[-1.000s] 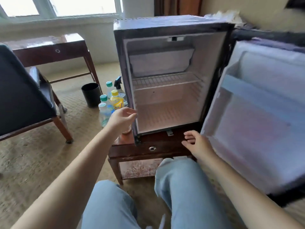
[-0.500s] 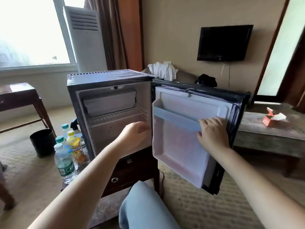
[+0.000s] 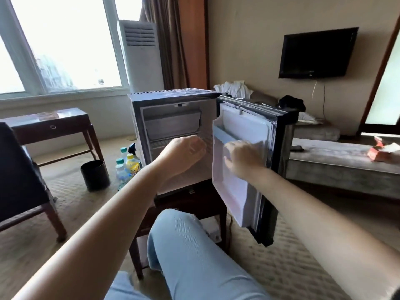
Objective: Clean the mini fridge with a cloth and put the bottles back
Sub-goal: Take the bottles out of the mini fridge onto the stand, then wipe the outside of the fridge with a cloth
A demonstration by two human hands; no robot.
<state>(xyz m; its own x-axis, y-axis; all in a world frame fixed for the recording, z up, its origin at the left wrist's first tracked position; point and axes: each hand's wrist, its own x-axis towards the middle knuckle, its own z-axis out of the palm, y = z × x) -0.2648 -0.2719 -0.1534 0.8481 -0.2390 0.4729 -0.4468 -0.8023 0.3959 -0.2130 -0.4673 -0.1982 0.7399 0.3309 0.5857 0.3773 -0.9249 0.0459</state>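
Right hand is laid flat, fingers spread, on the door shelf; nothing gripped. Left hand is loosely curled, empty, held before the open mini fridge on a low counter. Bottles are grouped on the floor left, beside a black bin.

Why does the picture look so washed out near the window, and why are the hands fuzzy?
Head view: daylight blows out the window to near white, leaving the chair dark. The left hand and right hand are smeared by motion blur at the open mini fridge. The wide lens bends straight edges, such as the window frame, toward the borders.
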